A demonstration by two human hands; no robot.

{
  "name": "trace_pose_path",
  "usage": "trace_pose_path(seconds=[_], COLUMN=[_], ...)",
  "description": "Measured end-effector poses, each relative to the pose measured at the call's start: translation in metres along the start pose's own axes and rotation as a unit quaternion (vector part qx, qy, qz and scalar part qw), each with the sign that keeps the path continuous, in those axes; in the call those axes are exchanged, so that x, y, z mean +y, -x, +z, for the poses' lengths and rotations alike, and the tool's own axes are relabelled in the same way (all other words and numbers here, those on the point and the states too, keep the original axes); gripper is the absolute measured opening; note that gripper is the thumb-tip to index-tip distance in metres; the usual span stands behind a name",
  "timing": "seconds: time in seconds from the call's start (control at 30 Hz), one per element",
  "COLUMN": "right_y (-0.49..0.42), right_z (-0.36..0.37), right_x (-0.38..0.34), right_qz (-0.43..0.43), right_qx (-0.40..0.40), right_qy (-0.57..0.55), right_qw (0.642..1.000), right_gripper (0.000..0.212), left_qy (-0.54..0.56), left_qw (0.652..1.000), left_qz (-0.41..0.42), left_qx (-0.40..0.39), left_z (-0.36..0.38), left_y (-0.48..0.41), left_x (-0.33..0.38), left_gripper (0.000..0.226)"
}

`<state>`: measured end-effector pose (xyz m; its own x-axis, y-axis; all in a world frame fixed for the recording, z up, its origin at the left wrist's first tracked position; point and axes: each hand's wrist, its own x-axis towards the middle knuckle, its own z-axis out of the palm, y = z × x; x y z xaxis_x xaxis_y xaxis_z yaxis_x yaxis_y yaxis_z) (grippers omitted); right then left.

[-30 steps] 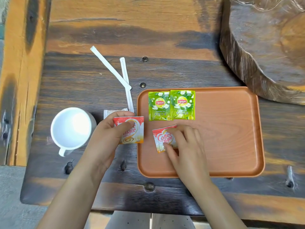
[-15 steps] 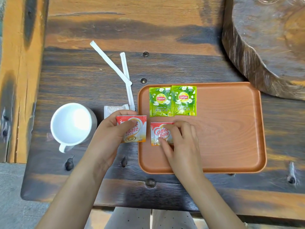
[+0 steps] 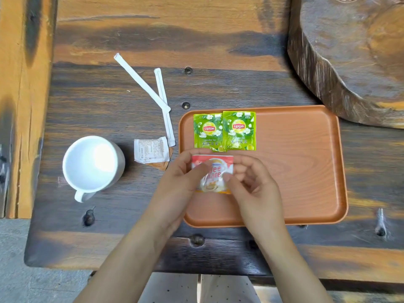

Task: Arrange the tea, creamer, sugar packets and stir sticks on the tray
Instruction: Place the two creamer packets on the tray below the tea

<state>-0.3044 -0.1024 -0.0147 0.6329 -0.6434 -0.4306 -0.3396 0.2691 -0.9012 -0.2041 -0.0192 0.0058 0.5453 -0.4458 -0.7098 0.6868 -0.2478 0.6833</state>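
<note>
An orange tray [image 3: 295, 162] lies on the dark wooden table. Two green Lipton tea packets [image 3: 225, 131] sit side by side in its far left corner. Just below them, my left hand [image 3: 175, 189] and my right hand [image 3: 255, 186] both pinch a red-and-white creamer packet [image 3: 213, 173] over the tray's left side. A second creamer packet may lie under it; I cannot tell. Left of the tray, a white sugar packet [image 3: 150, 150] rests on a brown one [image 3: 162, 165]. Two white wrapped stir sticks [image 3: 142, 82] cross on the table behind them.
A white mug [image 3: 91, 165] stands on the table left of the sugar packets. A thick carved wooden slab [image 3: 349, 57] fills the far right corner, close to the tray's far edge. The table's front edge runs just below my wrists.
My left hand has carried its creamer packet from the table onto the tray, meeting my right hand. The sugar packets it half covered now show fully.
</note>
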Motion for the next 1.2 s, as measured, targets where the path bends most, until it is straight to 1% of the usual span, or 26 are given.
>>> trace_pose_path(seconds=[0.03, 0.07, 0.1, 0.17, 0.2, 0.23, 0.3, 0.37, 0.43, 0.5, 0.6, 0.7, 0.8, 1.2], right_y=[-0.002, -0.004, -0.006, -0.009, -0.009, -0.009, -0.009, -0.009, -0.008, -0.007, -0.004, 0.0, -0.001, -0.001], right_z=[-0.006, -0.014, -0.022, -0.034, -0.038, -0.039, -0.037, -0.032, -0.03, -0.029, -0.028, -0.025, -0.024, -0.028], right_x=[0.001, 0.003, 0.005, 0.01, 0.013, 0.016, 0.019, 0.02, 0.021, 0.022, 0.024, 0.028, 0.034, 0.035], right_qz=[-0.003, -0.004, -0.002, 0.01, 0.016, 0.022, 0.028, 0.016, -0.017, -0.062, -0.128, -0.166, -0.171, -0.167], right_qx=[0.022, 0.043, 0.061, 0.085, 0.092, 0.094, 0.093, 0.096, 0.11, 0.126, 0.134, 0.081, 0.034, 0.026], right_qy=[-0.01, -0.016, -0.016, -0.007, 0.002, 0.014, 0.047, 0.11, 0.21, 0.309, 0.393, 0.429, 0.462, 0.47], right_qw=[1.0, 0.999, 0.998, 0.996, 0.996, 0.995, 0.994, 0.989, 0.971, 0.941, 0.901, 0.884, 0.87, 0.866], right_gripper=[0.034, 0.034, 0.035, 0.033, 0.032, 0.032, 0.032, 0.032, 0.031, 0.03, 0.034, 0.035, 0.035, 0.032], left_qy=[-0.045, -0.118, -0.21, -0.379, -0.428, -0.456, -0.485, -0.508, -0.524, -0.53, -0.532, -0.534, -0.537, -0.539], left_qw=[0.998, 0.985, 0.958, 0.878, 0.848, 0.832, 0.814, 0.8, 0.792, 0.787, 0.784, 0.783, 0.784, 0.782], left_qz=[0.044, 0.105, 0.17, 0.267, 0.289, 0.297, 0.306, 0.308, 0.304, 0.304, 0.31, 0.308, 0.302, 0.301], left_qx=[0.029, 0.065, 0.096, 0.12, 0.117, 0.109, 0.093, 0.083, 0.081, 0.083, 0.085, 0.084, 0.078, 0.081], left_z=[0.003, 0.004, 0.004, 0.002, 0.001, 0.0, 0.001, 0.002, 0.002, 0.0, 0.001, 0.001, 0.0, 0.001], left_y=[0.0, 0.0, 0.0, 0.001, 0.001, 0.0, -0.002, -0.005, -0.007, -0.007, -0.007, -0.008, -0.007, -0.008], left_x=[-0.005, -0.009, -0.014, -0.024, -0.031, -0.036, -0.045, -0.05, -0.054, -0.056, -0.057, -0.058, -0.058, -0.059], left_gripper=[0.025, 0.027, 0.029, 0.028, 0.028, 0.029, 0.03, 0.031, 0.032, 0.032, 0.031, 0.031, 0.031, 0.03])
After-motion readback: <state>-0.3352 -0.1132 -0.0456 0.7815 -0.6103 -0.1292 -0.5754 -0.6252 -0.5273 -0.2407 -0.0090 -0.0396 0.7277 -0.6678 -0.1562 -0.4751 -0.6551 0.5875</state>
